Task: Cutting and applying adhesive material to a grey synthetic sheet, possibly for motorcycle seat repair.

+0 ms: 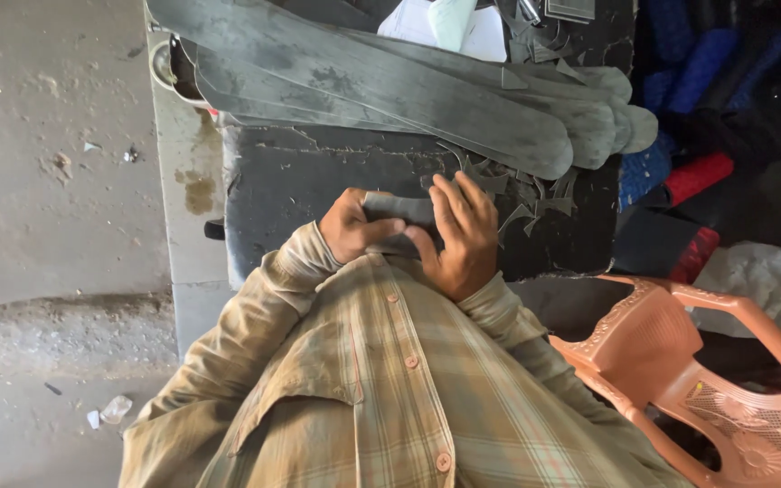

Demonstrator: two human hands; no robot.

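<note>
My left hand [347, 228] and my right hand [463, 237] are close together just above my plaid shirt, both gripping a small flat grey piece [398, 210] of sheet material. The left thumb presses on its left end; the right fingers wrap over its right end and hide part of it. The piece is held over a worn black work surface [300, 194]. Several grey offcut scraps [526, 194] lie just to the right of my right hand.
A stack of long, grey, blade-shaped sheets [390, 86] lies across the far side of the surface. White paper [481, 32] sits behind it. An orange plastic chair [680, 361] stands at lower right, blue and red items [693, 176] at right, concrete floor [47, 181] at left.
</note>
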